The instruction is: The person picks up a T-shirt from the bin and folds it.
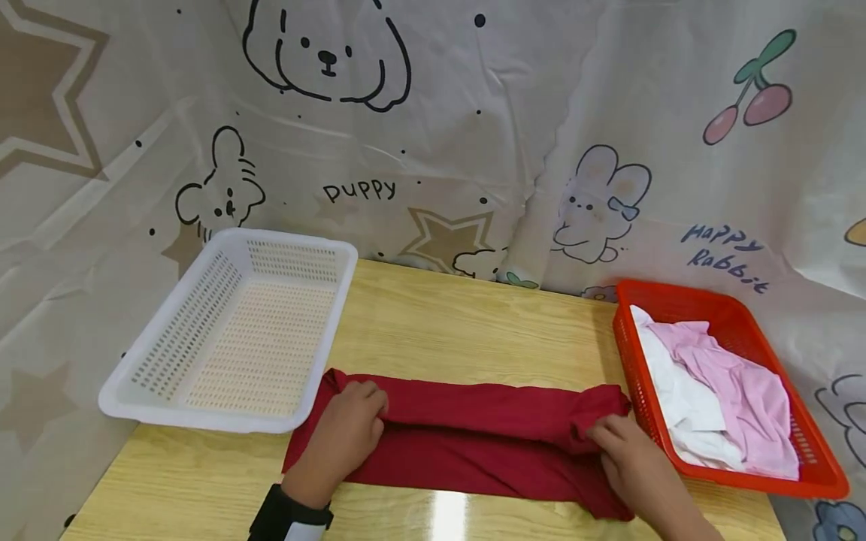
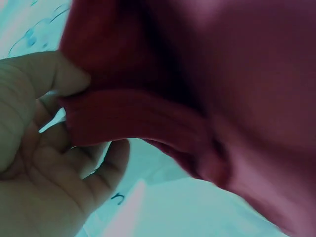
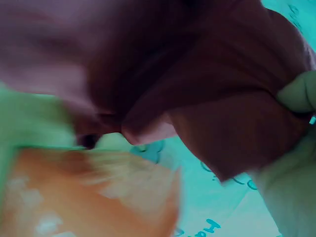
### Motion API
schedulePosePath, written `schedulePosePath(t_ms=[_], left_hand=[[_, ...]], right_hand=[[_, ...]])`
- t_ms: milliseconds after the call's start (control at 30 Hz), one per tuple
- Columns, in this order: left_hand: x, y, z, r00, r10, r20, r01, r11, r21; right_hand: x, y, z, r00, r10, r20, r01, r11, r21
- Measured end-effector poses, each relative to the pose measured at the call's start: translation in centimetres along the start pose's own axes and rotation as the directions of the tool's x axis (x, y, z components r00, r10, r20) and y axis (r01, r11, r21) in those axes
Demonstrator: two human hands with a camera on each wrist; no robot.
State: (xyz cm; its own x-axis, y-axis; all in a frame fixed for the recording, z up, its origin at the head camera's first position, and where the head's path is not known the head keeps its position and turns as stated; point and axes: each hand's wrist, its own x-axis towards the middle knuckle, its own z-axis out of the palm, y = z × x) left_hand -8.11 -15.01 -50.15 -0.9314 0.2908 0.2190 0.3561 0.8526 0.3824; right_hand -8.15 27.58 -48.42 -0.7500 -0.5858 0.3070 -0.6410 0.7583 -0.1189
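Observation:
A dark red garment (image 1: 467,458) lies folded in a long strip on the table, its upper part doubled over the lower. At its left end my left hand (image 1: 348,428) pinches the cloth, and my right hand (image 1: 629,462) grips the bunched right end. The left wrist view has a hemmed edge of the garment (image 2: 128,116) between the thumb (image 2: 71,79) and the fingers, which are partly behind the cloth. In the right wrist view, the thumb (image 3: 298,94) presses on a corner of the garment (image 3: 232,128); the other fingers are mostly hidden.
A white perforated basket (image 1: 328,338) stands at the left, close to the garment's left end. On the right, a red basket (image 1: 758,338) holds a white cloth (image 1: 683,406) and a pink cloth (image 1: 751,406). A printed curtain (image 1: 473,135) hangs behind the wooden table (image 1: 473,323).

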Motion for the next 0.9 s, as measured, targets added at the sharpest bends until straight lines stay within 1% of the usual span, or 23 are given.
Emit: schedulePosePath(t_ms=[33, 67, 133, 167, 200, 233, 267, 333, 367, 400, 433, 467, 500, 533, 600, 667, 700, 733, 800, 900], left_hand=[[-0.7, -0.3, 0.4, 1.000, 0.021, 0.002, -0.021, 0.999, 0.024], [-1.4, -0.5, 0.7, 0.999, 0.039, 0.017, -0.040, 0.998, 0.046], [-2.6, -1.0, 1.2, 0.997, 0.055, 0.057, -0.059, 0.996, 0.067], [-3.1, -1.2, 1.4, 0.996, 0.052, 0.078, -0.057, 0.996, 0.067], [-3.5, -1.3, 1.5, 0.995, 0.044, 0.093, -0.050, 0.996, 0.070], [-3.7, -1.3, 1.5, 0.994, 0.033, 0.100, -0.041, 0.996, 0.073], [-3.7, -1.3, 1.5, 0.995, 0.021, 0.098, -0.029, 0.997, 0.077], [-3.4, -1.1, 1.5, 0.998, 0.004, 0.061, -0.010, 0.996, 0.089], [-3.0, -0.9, 1.5, 0.999, 0.002, 0.038, -0.005, 0.995, 0.095], [-2.6, -0.7, 1.6, 1.000, 0.006, 0.014, -0.007, 0.995, 0.095], [-2.1, -0.6, 1.8, 1.000, 0.018, -0.001, -0.017, 0.995, 0.102], [-1.5, -0.4, 2.0, 0.999, 0.037, -0.009, -0.035, 0.994, 0.108], [-1.0, -0.3, 2.2, 0.998, 0.057, -0.003, -0.056, 0.992, 0.109], [-0.6, -0.3, 2.5, 0.997, 0.077, 0.013, -0.078, 0.991, 0.105], [-0.1, -0.3, 3.1, 0.992, 0.101, 0.079, -0.109, 0.990, 0.094], [-0.1, -0.4, 3.5, 0.982, 0.118, 0.147, -0.133, 0.987, 0.094], [-0.1, -0.5, 3.6, 0.977, 0.126, 0.171, -0.143, 0.986, 0.087], [-0.2, -0.6, 3.7, 0.973, 0.135, 0.187, -0.153, 0.985, 0.081], [-0.4, -0.8, 3.8, 0.966, 0.161, 0.203, -0.180, 0.980, 0.082], [-0.5, -1.0, 3.5, 0.953, 0.210, 0.217, -0.233, 0.969, 0.088]], right_hand=[[-1.1, -0.5, 0.8, 0.999, -0.020, 0.028, 0.021, 0.999, -0.028], [-2.2, -1.0, 1.5, 0.995, -0.027, 0.091, 0.030, 0.999, -0.038], [-4.0, -2.0, 2.6, 0.973, -0.025, 0.229, 0.035, 0.999, -0.041], [-4.7, -2.4, 3.0, 0.960, -0.015, 0.280, 0.025, 0.999, -0.033], [-5.2, -2.6, 3.2, 0.953, -0.004, 0.304, 0.013, 1.000, -0.028], [-5.5, -2.9, 3.3, 0.953, 0.011, 0.301, -0.007, 1.000, -0.014], [-5.6, -3.0, 3.2, 0.960, 0.027, 0.279, -0.029, 1.000, 0.003], [-5.3, -3.1, 2.7, 0.983, 0.091, 0.162, -0.097, 0.995, 0.027], [-4.9, -3.2, 2.4, 0.984, 0.141, 0.106, -0.147, 0.988, 0.046], [-4.5, -3.2, 2.1, 0.978, 0.199, 0.056, -0.203, 0.977, 0.068], [-3.8, -3.2, 1.8, 0.966, 0.259, 0.020, -0.260, 0.961, 0.099], [-3.1, -3.2, 1.7, 0.947, 0.321, 0.011, -0.320, 0.940, 0.122], [-2.5, -3.3, 1.6, 0.927, 0.375, 0.024, -0.374, 0.916, 0.145], [-1.9, -3.3, 1.8, 0.906, 0.419, 0.058, -0.423, 0.892, 0.160], [-0.8, -3.5, 2.4, 0.868, 0.474, 0.149, -0.495, 0.853, 0.165], [-0.2, -3.7, 3.2, 0.832, 0.503, 0.236, -0.542, 0.828, 0.147], [0.0, -3.9, 3.5, 0.813, 0.515, 0.273, -0.561, 0.818, 0.129], [0.2, -3.9, 3.7, 0.798, 0.525, 0.295, -0.575, 0.810, 0.114], [0.6, -4.0, 4.1, 0.781, 0.538, 0.317, -0.589, 0.804, 0.086], [1.5, -3.7, 4.4, 0.772, 0.538, 0.338, -0.591, 0.803, 0.072]])
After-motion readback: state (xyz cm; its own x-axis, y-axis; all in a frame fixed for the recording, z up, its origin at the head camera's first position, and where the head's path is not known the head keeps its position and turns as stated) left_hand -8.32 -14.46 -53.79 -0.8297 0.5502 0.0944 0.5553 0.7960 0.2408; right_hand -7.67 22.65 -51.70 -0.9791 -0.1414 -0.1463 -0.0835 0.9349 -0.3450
